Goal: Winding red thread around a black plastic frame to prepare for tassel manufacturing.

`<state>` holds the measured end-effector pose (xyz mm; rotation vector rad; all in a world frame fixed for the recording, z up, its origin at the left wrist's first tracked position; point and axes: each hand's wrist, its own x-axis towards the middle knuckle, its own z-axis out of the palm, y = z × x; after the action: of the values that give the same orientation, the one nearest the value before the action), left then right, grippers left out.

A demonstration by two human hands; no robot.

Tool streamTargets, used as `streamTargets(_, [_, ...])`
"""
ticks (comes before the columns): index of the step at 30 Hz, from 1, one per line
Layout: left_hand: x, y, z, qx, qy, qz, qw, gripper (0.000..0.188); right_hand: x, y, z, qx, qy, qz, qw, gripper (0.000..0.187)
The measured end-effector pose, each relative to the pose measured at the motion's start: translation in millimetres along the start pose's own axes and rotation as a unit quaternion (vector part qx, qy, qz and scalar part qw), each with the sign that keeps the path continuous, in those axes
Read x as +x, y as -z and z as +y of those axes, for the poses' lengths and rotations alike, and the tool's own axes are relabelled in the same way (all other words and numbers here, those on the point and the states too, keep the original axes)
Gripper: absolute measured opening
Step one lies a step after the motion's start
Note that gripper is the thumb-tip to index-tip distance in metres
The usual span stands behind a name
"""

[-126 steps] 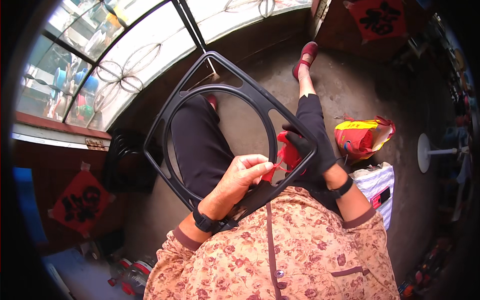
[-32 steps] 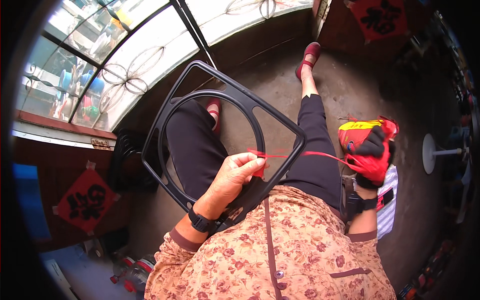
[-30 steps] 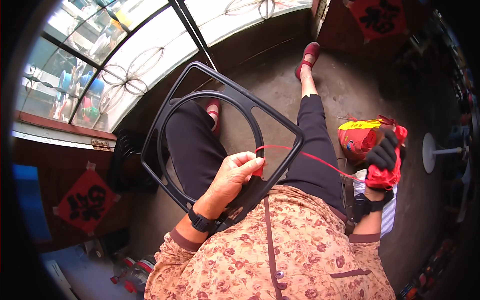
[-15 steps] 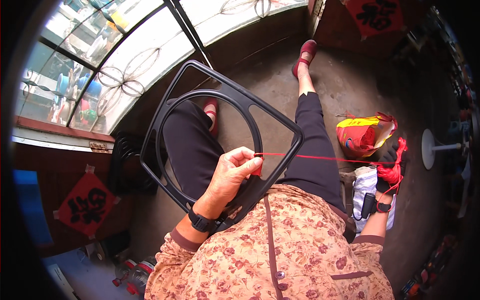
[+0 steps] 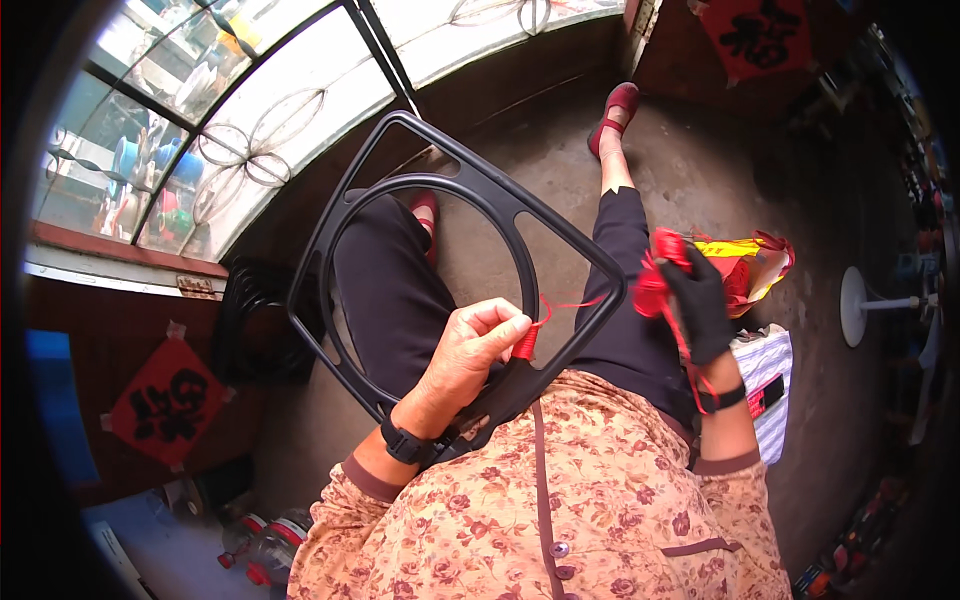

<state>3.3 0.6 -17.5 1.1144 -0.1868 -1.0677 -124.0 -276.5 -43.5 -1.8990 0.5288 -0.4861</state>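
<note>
Across my lap leans a black frame (image 5: 575,245), an angular outer rim with a round ring inside it. My bare left hand (image 5: 475,345) pinches red cord against the ring, where a short red wrapping (image 5: 526,342) covers it. From there the cord (image 5: 570,304) runs slack toward the frame's right side. My right hand (image 5: 700,305), in a black glove, is closed round a bundle of red cord (image 5: 654,288) just right of the frame. A strand hangs down from it past my wrist.
A red and yellow bag (image 5: 765,265) stands on the floor to the right, with a white striped sack (image 5: 770,400) nearer me. Farther right is a white round disc on a stem (image 5: 853,308). Dark coils (image 5: 255,320) lie on the left, below a window. Bottles (image 5: 275,548) stand lower left.
My right hand has swung inward from the far right to beside the frame, carrying the cord bundle. The taut cord has gone slack. My left hand keeps its pinch.
</note>
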Motion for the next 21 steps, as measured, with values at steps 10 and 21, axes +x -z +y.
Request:
streamTargets(10, [1, -18, -4, -0.031, 0.056, 0.020, 0.998, 0.032, 21, -114, -58, 0.468, -0.077, -0.294, 0.830, 0.037])
streamTargets(21, [4, -9, -8, -0.094, 0.025, -0.058, 0.994, 0.018, 20, -121, -45, 0.621, -0.150, -0.385, 0.666, 0.091])
